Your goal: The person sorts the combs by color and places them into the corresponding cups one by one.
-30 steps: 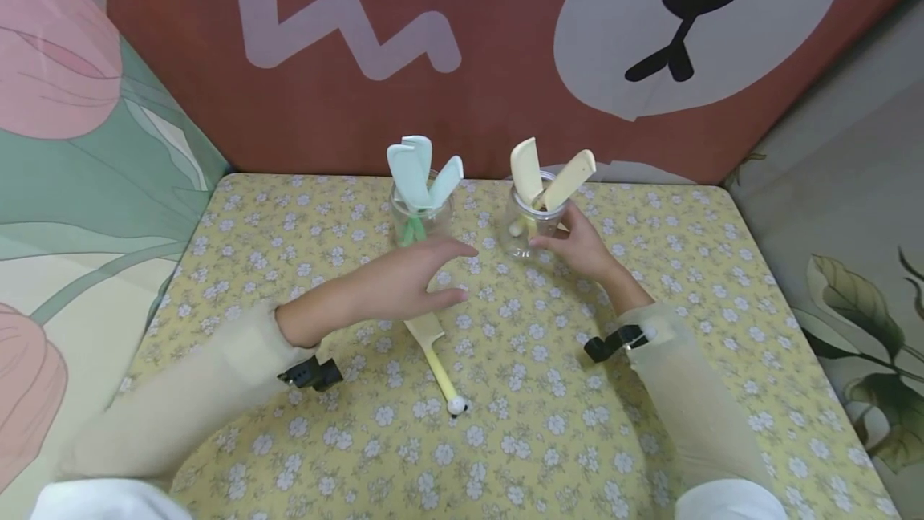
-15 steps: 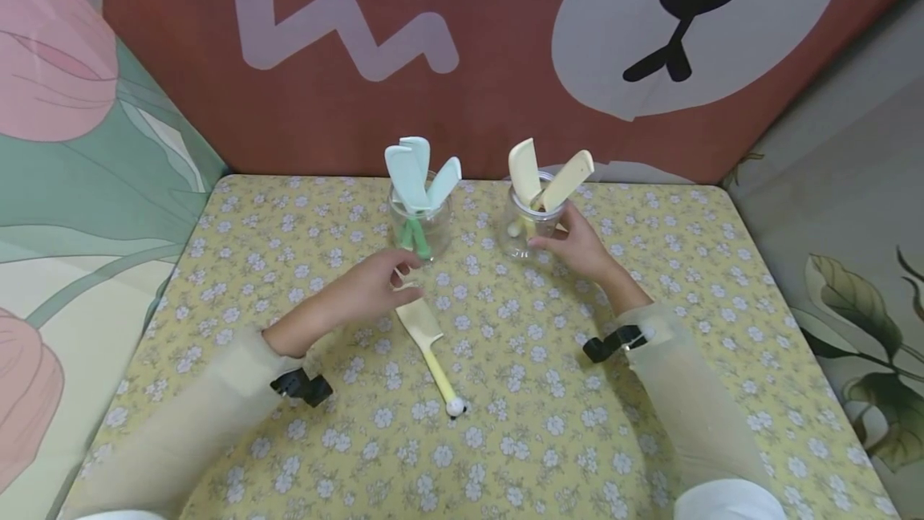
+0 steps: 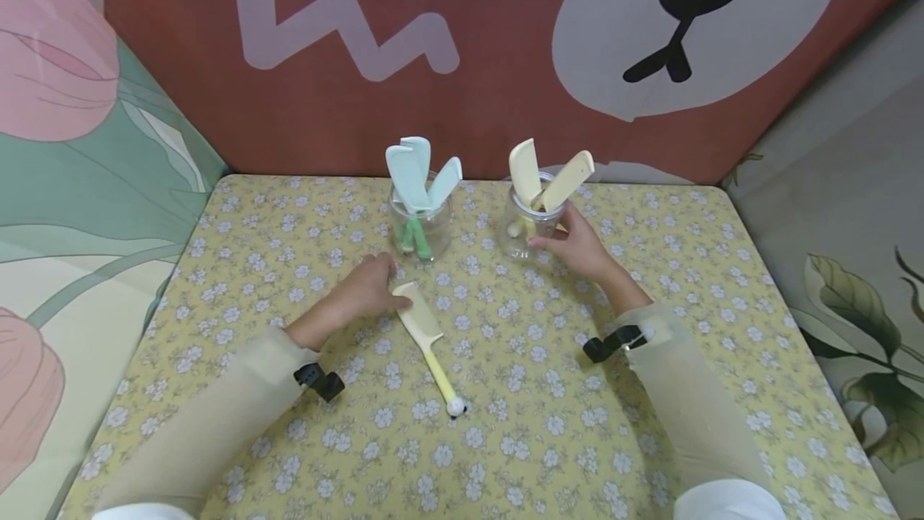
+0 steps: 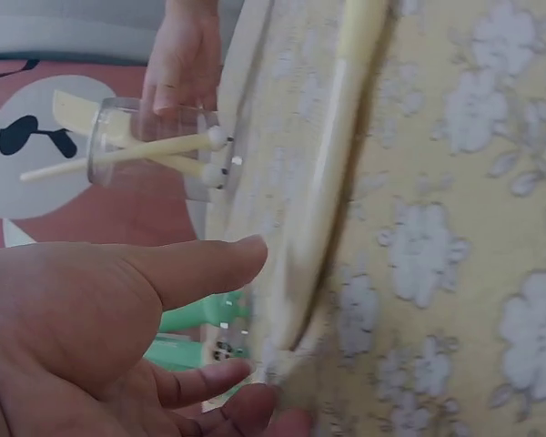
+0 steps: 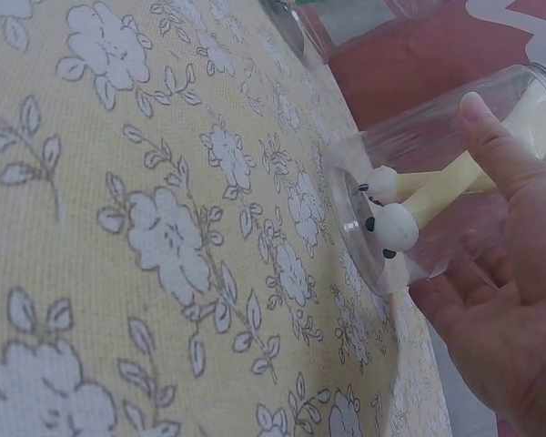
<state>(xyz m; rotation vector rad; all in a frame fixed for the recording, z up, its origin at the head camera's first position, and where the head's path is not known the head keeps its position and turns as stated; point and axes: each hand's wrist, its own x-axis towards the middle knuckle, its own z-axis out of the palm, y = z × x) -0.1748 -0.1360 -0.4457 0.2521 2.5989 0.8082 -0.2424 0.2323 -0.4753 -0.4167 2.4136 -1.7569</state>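
A cream comb (image 3: 426, 335) with a small white knob on its handle lies flat on the flowered tablecloth (image 3: 520, 424). My left hand (image 3: 386, 289) reaches down to its broad end, the fingertips touching that edge. In the left wrist view the thumb (image 4: 209, 266) is stretched out beside the comb (image 4: 323, 200), and the fingers lie by its end. My right hand (image 3: 554, 237) grips a clear jar (image 3: 521, 233) that holds two more cream combs. The right wrist view shows its thumb and fingers (image 5: 505, 173) round the jar (image 5: 409, 182).
A second clear jar (image 3: 420, 229) with pale blue and green combs stands left of the held jar, just beyond my left hand. Patterned cloth walls (image 3: 433, 38) close in the table at the back and on both sides.
My left hand has drawn back from above the table's middle and dropped to the comb's broad end. The comb, both jars and my right hand have stayed where they were.
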